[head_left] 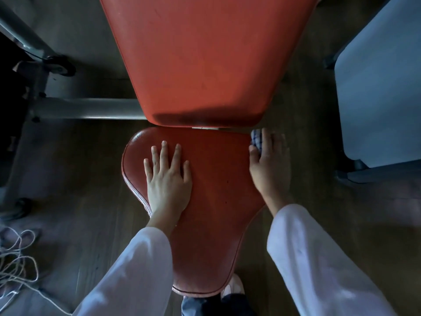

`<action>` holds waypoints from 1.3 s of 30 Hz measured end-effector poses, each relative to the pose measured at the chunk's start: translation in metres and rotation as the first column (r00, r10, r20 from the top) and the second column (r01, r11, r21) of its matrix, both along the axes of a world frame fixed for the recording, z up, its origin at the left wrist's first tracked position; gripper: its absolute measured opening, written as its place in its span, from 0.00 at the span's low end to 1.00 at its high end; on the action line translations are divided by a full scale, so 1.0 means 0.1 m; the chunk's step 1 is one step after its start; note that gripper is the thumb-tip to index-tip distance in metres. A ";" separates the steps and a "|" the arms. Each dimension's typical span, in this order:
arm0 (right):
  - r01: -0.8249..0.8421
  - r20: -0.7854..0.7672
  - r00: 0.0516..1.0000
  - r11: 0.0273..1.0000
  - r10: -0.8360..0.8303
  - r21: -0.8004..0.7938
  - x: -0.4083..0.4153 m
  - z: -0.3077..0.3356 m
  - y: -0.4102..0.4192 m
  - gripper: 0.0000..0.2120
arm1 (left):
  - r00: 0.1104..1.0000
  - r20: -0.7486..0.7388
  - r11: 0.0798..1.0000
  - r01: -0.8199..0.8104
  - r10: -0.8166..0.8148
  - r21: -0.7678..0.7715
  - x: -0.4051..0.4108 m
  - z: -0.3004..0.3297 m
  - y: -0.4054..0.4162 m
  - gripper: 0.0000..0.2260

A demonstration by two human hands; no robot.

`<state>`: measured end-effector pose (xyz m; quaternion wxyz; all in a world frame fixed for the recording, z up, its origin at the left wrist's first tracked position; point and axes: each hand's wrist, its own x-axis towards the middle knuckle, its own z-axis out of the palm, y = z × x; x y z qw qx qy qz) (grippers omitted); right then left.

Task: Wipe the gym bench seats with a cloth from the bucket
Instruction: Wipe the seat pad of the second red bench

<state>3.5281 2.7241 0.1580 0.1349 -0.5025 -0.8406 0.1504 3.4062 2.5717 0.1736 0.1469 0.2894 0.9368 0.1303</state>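
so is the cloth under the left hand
No, the left hand lies flat and bare on the red seat pad, while the checked cloth sits under the right hand at the pad's right edge.

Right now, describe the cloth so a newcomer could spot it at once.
Find the red seat pad below the long red backrest. At its far right corner, the right hand presses the cloth, the only blue-and-white checked fabric in view.
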 end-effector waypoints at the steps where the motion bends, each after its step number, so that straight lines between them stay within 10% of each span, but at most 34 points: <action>1: -0.041 0.016 0.999 0.999 0.041 0.029 0.01 0.01 -0.12 0.24 | 1.000 0.000 1.000 0.003 -0.003 -0.003 0.00 0.00 0.00 0.22; 8: -0.318 -0.108 0.942 0.948 0.317 0.010 0.27 0.13 -0.87 0.23 | 1.000 0.001 1.000 0.001 -0.001 0.003 0.00 0.01 0.00 0.22; 15: 0.013 -0.159 0.987 0.998 -0.024 -0.069 0.34 0.01 -0.18 0.27 | 1.000 0.002 1.000 0.006 -0.006 -0.015 0.01 0.02 0.01 0.22; 24: -0.272 -0.177 0.945 0.962 0.274 0.034 0.53 0.00 -0.69 0.23 | 1.000 0.005 0.999 0.018 -0.018 -0.038 0.08 0.05 0.01 0.22; 32: -0.024 -0.113 0.993 1.000 0.022 -0.010 0.35 0.00 -0.25 0.24 | 1.000 0.024 1.000 0.007 -0.007 -0.026 0.21 0.07 0.05 0.21; 39: -0.437 -0.088 0.894 0.899 0.439 0.036 0.40 -0.01 -0.34 0.24 | 1.000 0.019 1.000 0.006 -0.006 -0.007 0.21 0.07 0.04 0.22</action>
